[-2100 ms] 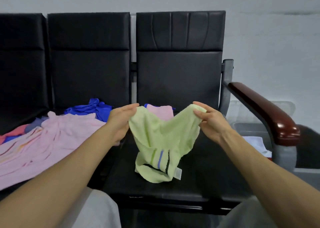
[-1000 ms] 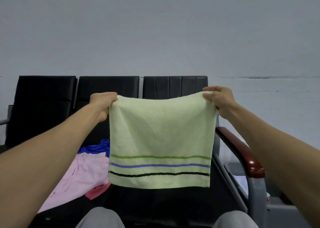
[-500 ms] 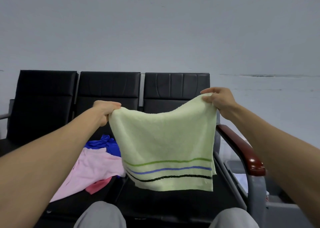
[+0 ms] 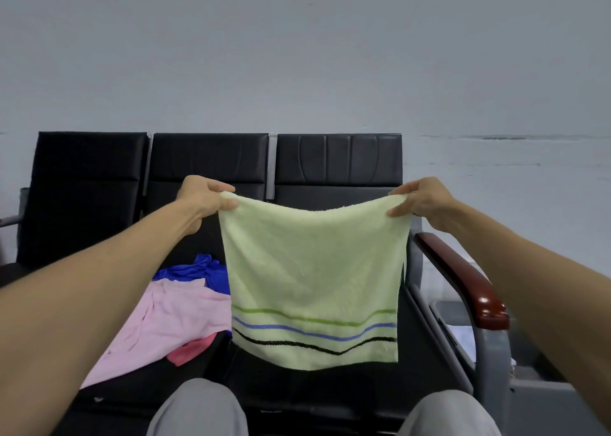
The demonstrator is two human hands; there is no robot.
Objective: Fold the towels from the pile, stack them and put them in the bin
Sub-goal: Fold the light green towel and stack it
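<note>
A light green towel (image 4: 314, 270) with green, blue and black stripes near its lower edge hangs spread in the air over the right seat. My left hand (image 4: 203, 195) pinches its top left corner and my right hand (image 4: 421, 197) pinches its top right corner. The pile of towels lies on the middle seat: a pink one (image 4: 165, 323) on top, a blue one (image 4: 195, 270) behind it, a red one (image 4: 191, 349) peeking out at the front. The grey bin (image 4: 535, 399) stands low at the right, beyond the armrest, with something white inside.
A row of three black padded seats (image 4: 205, 157) stands against a pale wall. A dark red armrest (image 4: 463, 276) on a grey post bounds the right seat. My knees in grey trousers (image 4: 198, 409) show at the bottom.
I lifted the crumpled green towel off the seat and spread it out. In the last half second my left hand rose, so the top edge is level, and the towel hangs flatter.
</note>
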